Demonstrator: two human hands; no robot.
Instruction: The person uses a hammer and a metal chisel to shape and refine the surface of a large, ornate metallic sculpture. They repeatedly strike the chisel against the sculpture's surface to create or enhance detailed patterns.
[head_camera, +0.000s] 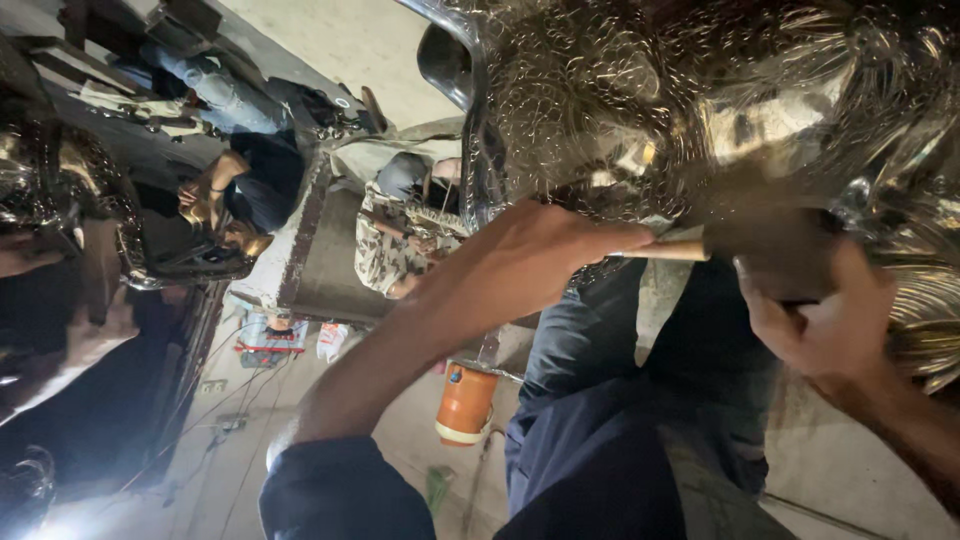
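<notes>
Over on the far left, a shiny embossed metal piece (60, 180) catches the light, and a co-worker's arm (70, 340) rests under it in shadow. Further in, another person in a dark shirt (250, 185) bends over their work, and a third person in a patterned shirt (385, 250) sits beside a grey block (325, 260). On the floor (400, 440) below them stands an orange container (466, 403) with a pale band near its base, with thin cables (230, 400) trailing across the concrete to its left.

Nearer to the camera, the person's left hand (530, 265) comes up from a dark blue sleeve (345, 495), its fingers closed around the pale wooden handle of a hammer (665, 250). The hammer's dark head is blurred and sits right against the big ornate metal piece (700, 100), a silvery-gold sheet worked all over with small raised curls, which fills the upper right of the view and lies over the person's lap in dark trousers (600, 440).

At the right, the right hand (820, 325) is cupped around a dark block-like object (785, 260) pressed against the lower edge of the metal piece, fingers wrapped on it; what that object is I cannot tell.
</notes>
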